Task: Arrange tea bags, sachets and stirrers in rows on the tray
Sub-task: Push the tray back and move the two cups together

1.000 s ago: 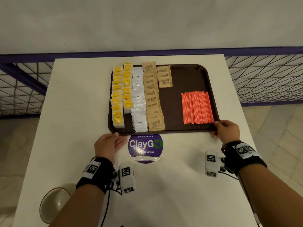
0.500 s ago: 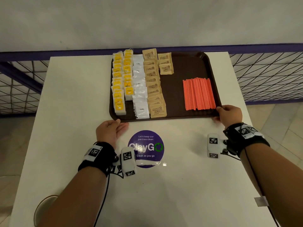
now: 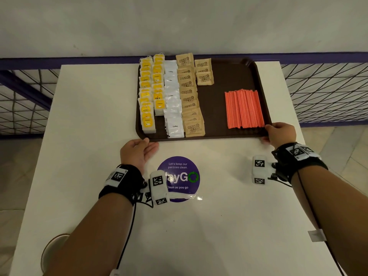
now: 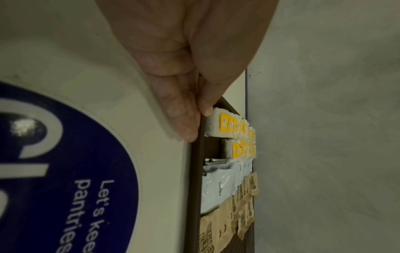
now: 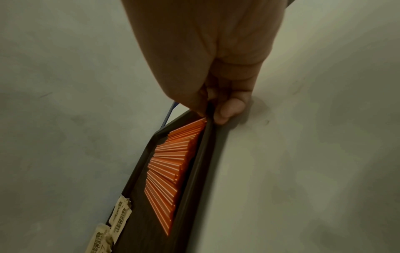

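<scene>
So the brown tray sits at the far end of the white table, its long axis running left to right across the person, and pretty much everything on it looks sorted already. Going from the tray's left edge: two rows of yellow-labelled tea bags, a row of white coffee sachets, a long row of brown sugar sachets plus a short second row of three, then a bare gap, then the orange stirrers lying side by side near the tray's right edge, each one pointing away from the person.

The right hand is holding the tray's near right corner, thumb over the rim right at the stirrer ends, fingers curled underneath. The left hand is flat with fingers straight, fingertips pressed against the outside of the tray's near rim by its left corner, not wrapped around anything.

Both hands are on the tray's near long edge, with the tray straight ahead of them, so I'd guess any next nudge goes straight forward or back. Looks basically finished to me, just squaring the tray up
</scene>
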The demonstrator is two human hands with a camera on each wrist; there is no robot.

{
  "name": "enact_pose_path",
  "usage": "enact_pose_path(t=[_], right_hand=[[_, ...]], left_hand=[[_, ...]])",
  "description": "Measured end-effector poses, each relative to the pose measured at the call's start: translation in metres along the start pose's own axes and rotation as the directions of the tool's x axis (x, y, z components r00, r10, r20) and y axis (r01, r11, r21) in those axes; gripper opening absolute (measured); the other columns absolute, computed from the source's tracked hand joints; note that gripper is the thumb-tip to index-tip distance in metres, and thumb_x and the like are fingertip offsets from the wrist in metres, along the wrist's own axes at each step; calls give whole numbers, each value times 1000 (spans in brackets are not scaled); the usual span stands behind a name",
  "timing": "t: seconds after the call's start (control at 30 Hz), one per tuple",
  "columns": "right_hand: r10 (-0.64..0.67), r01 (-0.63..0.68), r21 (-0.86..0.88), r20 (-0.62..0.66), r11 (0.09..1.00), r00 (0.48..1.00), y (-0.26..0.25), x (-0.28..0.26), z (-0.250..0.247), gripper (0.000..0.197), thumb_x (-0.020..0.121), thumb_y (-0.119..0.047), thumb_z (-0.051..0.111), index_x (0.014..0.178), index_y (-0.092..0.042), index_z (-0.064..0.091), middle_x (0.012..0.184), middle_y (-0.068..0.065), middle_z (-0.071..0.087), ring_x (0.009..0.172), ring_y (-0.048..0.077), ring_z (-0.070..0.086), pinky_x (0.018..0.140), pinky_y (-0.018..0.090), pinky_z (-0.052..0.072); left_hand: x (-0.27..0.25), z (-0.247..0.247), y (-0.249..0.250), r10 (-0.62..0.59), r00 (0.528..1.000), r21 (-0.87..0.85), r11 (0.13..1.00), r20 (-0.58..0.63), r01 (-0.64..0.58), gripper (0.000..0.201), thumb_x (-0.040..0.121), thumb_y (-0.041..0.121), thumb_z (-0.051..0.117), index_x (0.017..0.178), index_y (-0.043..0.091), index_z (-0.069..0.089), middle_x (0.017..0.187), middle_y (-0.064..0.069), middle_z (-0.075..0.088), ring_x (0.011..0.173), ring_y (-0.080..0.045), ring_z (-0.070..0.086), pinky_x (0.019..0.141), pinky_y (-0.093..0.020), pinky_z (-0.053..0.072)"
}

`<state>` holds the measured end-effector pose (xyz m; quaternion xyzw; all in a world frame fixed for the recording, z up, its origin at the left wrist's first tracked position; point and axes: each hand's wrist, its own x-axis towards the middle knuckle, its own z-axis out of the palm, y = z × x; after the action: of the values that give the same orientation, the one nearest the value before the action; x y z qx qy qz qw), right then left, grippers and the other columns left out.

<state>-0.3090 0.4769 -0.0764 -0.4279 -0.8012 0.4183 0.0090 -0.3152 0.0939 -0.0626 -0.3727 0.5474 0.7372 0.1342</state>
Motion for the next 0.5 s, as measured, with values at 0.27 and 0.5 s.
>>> enact_pose_path(t=[0.27, 0.5], right_hand=[[-72, 52, 235, 79, 971, 994, 23, -66, -22, 33, 89, -35, 57, 68, -9, 60, 61, 10, 60, 53, 26, 55, 59, 36, 49], [-336, 337, 92, 499, 937, 799, 79, -194, -27, 24, 86, 2, 56, 72, -15, 63, 63, 0, 64, 55, 7, 55, 55, 22, 47]], left_hand=[[-50, -20, 1, 18, 998, 247, 969, 55, -32, 14, 92, 22, 57, 96, 9, 58, 96, -12, 67, 92, -26, 66, 84, -35, 54], [-197, -128, -29, 435, 839, 619, 573, 327, -538, 14, 87, 14, 64, 90, 28, 66, 95, 20, 68, 90, 4, 62, 82, -10, 46]])
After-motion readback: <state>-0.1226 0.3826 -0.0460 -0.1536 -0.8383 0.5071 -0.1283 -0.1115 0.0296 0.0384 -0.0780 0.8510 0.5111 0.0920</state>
